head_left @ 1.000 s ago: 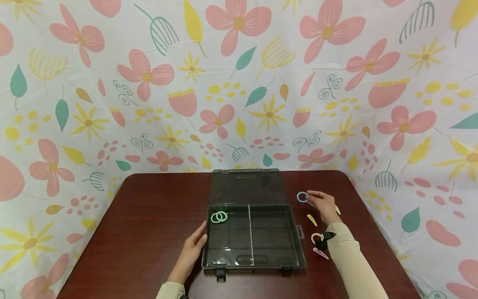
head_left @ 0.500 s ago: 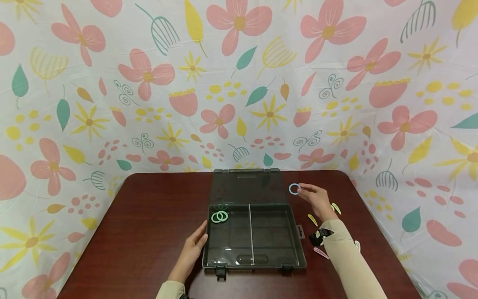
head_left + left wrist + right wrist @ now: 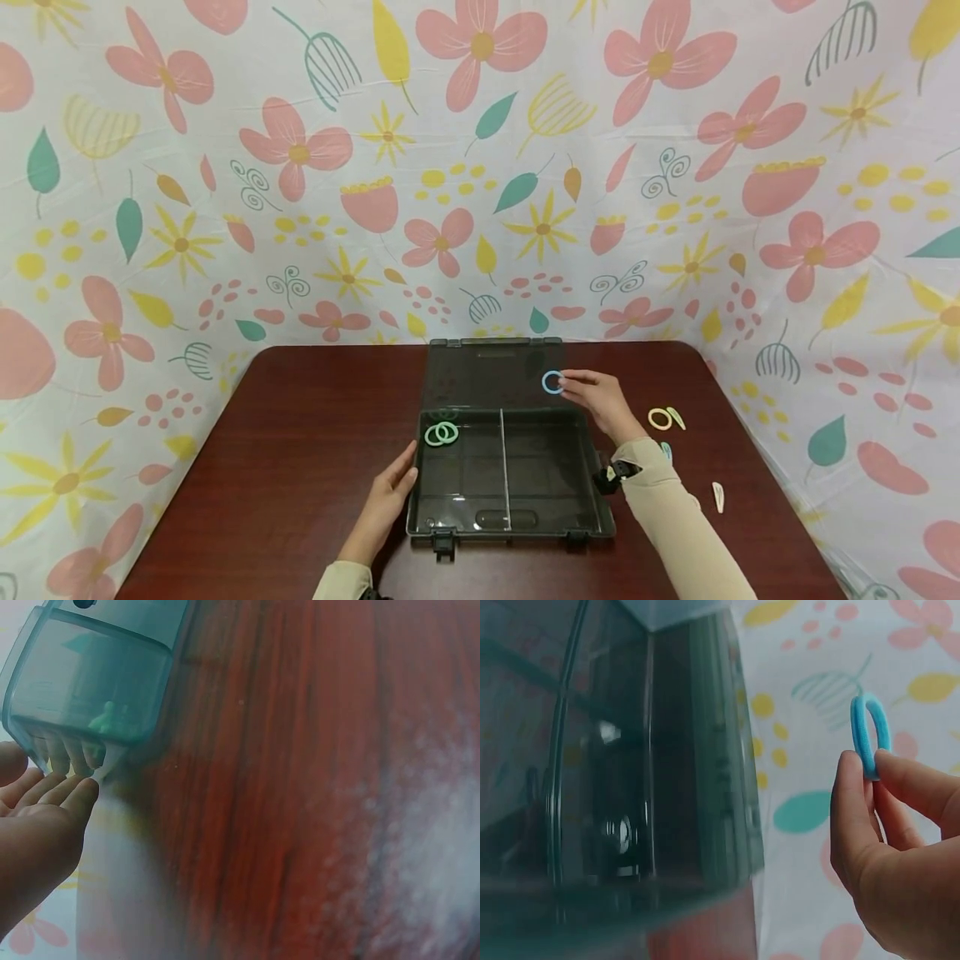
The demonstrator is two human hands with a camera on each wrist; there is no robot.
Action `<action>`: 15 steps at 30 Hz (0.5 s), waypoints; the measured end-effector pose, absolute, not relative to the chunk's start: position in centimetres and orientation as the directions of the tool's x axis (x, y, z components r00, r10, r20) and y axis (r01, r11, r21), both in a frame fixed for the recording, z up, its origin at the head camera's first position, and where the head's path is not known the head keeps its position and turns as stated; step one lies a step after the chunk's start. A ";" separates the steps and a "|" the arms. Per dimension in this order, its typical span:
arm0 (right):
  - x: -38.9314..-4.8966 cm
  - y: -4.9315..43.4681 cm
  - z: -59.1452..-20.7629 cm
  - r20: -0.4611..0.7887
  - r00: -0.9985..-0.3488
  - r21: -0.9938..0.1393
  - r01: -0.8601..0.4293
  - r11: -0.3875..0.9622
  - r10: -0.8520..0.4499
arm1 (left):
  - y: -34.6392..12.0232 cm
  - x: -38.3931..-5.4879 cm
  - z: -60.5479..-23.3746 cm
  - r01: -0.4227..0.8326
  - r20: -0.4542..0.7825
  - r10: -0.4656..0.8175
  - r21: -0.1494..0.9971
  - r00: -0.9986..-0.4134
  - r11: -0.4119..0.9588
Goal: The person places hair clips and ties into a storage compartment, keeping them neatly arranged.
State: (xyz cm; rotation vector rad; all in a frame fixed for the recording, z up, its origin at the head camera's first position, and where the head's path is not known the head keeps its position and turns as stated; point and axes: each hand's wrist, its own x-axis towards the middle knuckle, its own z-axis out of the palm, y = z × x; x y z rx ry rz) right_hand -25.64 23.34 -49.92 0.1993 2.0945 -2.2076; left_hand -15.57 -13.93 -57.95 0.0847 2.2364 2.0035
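Observation:
My right hand (image 3: pixel 600 403) pinches a blue hair tie (image 3: pixel 545 382) between thumb and fingertips, above the box's lid (image 3: pixel 487 375) in the head view. The right wrist view shows this blue hair tie (image 3: pixel 860 735) held edge-on, standing up from the fingertips. A dark see-through plastic box (image 3: pixel 468 479) lies with its lid folded back, split by a pale divider (image 3: pixel 505 471). Two green hair ties (image 3: pixel 456 433) overlap in its far left corner. My left hand (image 3: pixel 382 502) rests against the box's left wall, fingers extended; in the left wrist view its fingers (image 3: pixel 79 796) touch that wall.
Right of the box lie a yellow hair tie (image 3: pixel 651 418), a yellow-green hair clip (image 3: pixel 677 418), a pale hair clip (image 3: pixel 718 497) and a partly covered blue clip (image 3: pixel 666 451). Latches (image 3: pixel 444 546) jut from the box's front. A flowered cloth (image 3: pixel 480 208) hangs behind the table (image 3: pixel 300 467).
My right hand has carried the blue hair tie leftward from the table's right side to above the lid, uncovering the yellow hair tie. The left hand has stayed at the box.

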 end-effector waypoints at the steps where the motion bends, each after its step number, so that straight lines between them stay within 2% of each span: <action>1: -25.7 22.9 -49.9 -0.158 -0.987 -0.986 0.157 -0.048 0.015 | -14.0 -15.6 -58.0 -0.048 -0.063 0.134 0.992 -0.989 0.113; 15: -25.5 17.1 -50.1 -0.140 -0.988 -0.990 0.137 0.039 -0.072 | -13.9 -15.6 -58.1 -0.040 -0.059 0.131 0.989 -0.990 0.140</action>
